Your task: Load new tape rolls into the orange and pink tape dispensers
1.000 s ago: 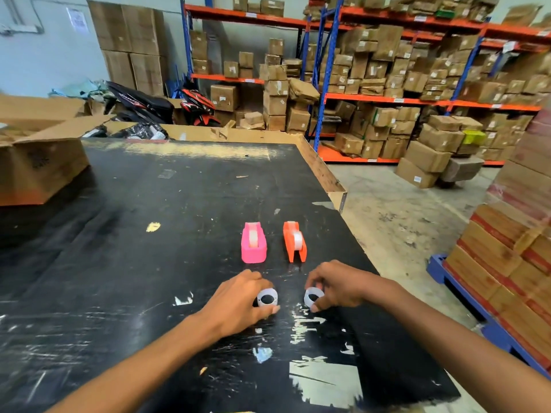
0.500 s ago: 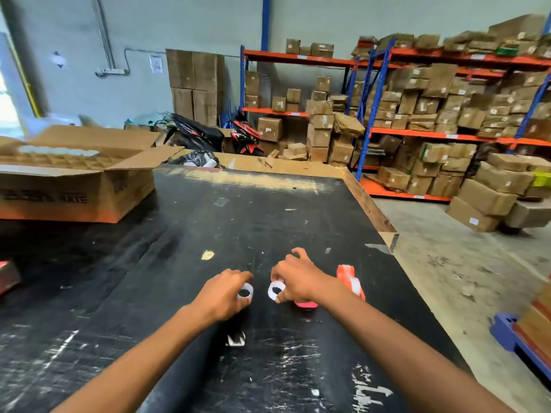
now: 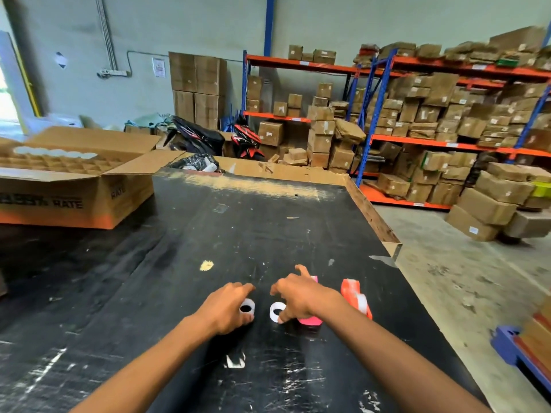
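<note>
Two small white tape rolls lie on the black table (image 3: 268, 228). My left hand (image 3: 228, 308) rests on the left tape roll (image 3: 247, 307), thumb and fingers around it. My right hand (image 3: 301, 295) touches the right tape roll (image 3: 276, 312) with its thumb, forefinger stretched forward. The pink dispenser (image 3: 310, 318) sits mostly hidden under my right hand. The orange dispenser (image 3: 354, 296) stands just right of it, with a roll of tape in it.
An open cardboard box (image 3: 74, 186) with dividers stands at the table's back left. The table's right edge (image 3: 387, 234) drops to a concrete floor. Shelves with cartons fill the back right; a blue pallet (image 3: 518, 350) is at the right.
The camera has swung left and up. Both hands have carried the two rolls forward, beside the pink dispenser, which my right hand now covers.
</note>
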Tool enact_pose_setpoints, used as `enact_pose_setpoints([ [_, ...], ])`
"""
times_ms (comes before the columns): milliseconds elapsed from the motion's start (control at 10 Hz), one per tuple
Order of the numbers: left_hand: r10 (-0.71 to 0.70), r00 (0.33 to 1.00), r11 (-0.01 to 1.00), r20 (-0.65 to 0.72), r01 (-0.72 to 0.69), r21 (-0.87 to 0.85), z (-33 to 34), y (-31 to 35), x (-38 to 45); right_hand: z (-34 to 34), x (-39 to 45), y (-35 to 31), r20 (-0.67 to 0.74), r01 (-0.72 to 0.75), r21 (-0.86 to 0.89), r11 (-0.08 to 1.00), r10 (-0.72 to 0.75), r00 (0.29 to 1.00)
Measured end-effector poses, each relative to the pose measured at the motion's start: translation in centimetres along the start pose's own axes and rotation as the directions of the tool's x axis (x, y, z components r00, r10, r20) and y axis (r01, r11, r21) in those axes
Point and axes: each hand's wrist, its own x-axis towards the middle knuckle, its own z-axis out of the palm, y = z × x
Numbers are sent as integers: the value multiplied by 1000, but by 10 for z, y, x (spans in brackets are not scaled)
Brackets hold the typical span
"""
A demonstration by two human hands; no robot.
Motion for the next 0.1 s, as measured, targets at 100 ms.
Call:
enact_pose_setpoints([
  [100,2,1000,1000,-20,-2,-16,-7,2,-13,-1,-11,8,-51,-33,44,998,35,998],
])
